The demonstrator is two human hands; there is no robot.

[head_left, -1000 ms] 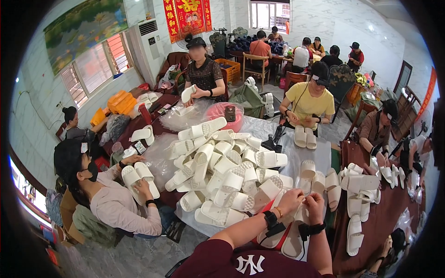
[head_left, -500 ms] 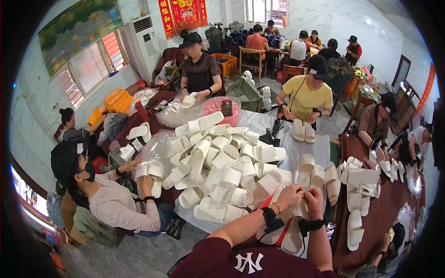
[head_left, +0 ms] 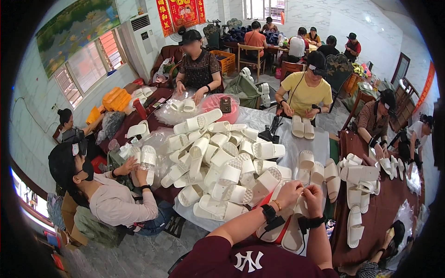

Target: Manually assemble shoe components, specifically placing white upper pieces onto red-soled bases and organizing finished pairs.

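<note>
My left hand [head_left: 288, 194] and my right hand [head_left: 314, 200] are close together over the near right part of the table. Fingertips of both are pinched around something small and pale, too small to name. Directly beneath them lies a pair of cream slide slippers [head_left: 292, 235], partly hidden by my wrists, with a red surface [head_left: 266, 200] showing around it. Just left of my hands rises a large heap of cream slippers [head_left: 229, 173]. Beyond my hands, more slippers [head_left: 306, 160] lie on the table.
To the left, a co-worker [head_left: 123, 199] handles a slipper [head_left: 148, 157]. Across the table, one in yellow [head_left: 306, 92] sits behind a slipper pair [head_left: 302, 127]; another sits near a pink basin [head_left: 219, 103]. On the right, a brown table [head_left: 371, 222] bears slippers and plastic bags.
My hands stay nearly in place, still pinched together. The co-worker at left has lifted and separated the slippers. The far one has lowered a slipper pair onto the plastic.
</note>
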